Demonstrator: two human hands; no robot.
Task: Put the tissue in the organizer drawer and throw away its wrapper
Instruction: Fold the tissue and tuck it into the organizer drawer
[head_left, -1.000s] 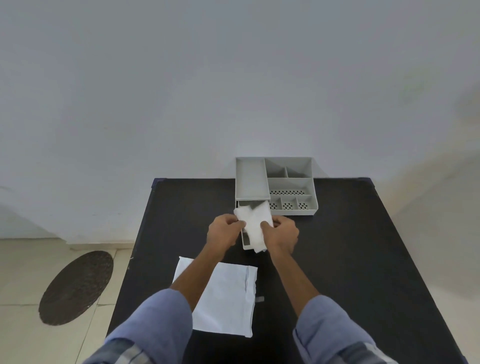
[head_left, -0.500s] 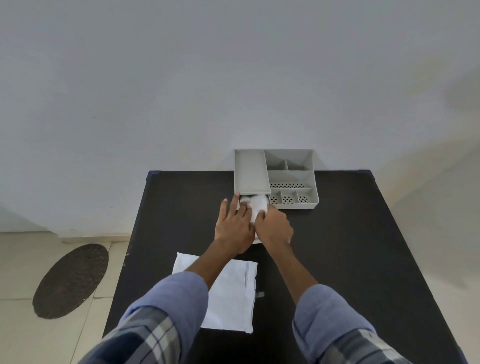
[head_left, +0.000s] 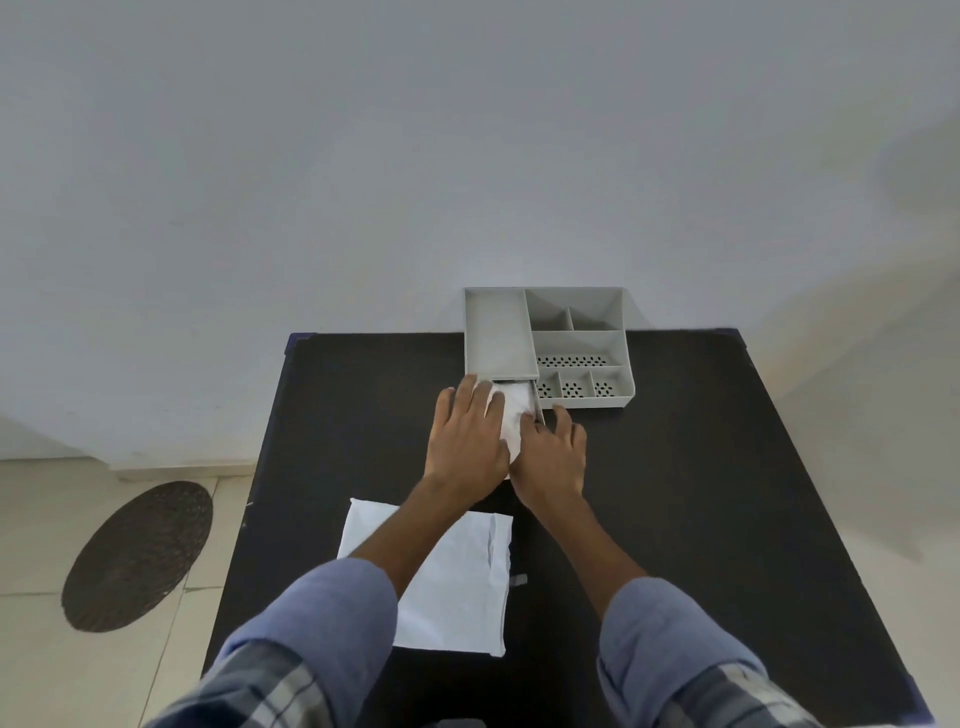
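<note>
A grey organizer (head_left: 576, 343) stands at the far edge of the black table (head_left: 701, 467), its drawer (head_left: 540, 413) pulled out toward me. The white tissue (head_left: 514, 415) lies in the drawer, bunched up. My left hand (head_left: 467, 441) lies flat on the tissue's left part, fingers spread. My right hand (head_left: 553, 457) presses on the tissue's near right part, with its fingers at the drawer's right wall. The flat white wrapper (head_left: 457, 577) lies on the table close to me, partly under my left forearm.
A small grey scrap (head_left: 518, 579) lies just right of the wrapper. A dark oval mat (head_left: 137, 556) is on the tiled floor to the left of the table. A plain wall rises right behind the organizer.
Both hands carried the tissue from above the drawer down into it. They went from pinching it to pressing it flat. The view shifted slightly closer.
</note>
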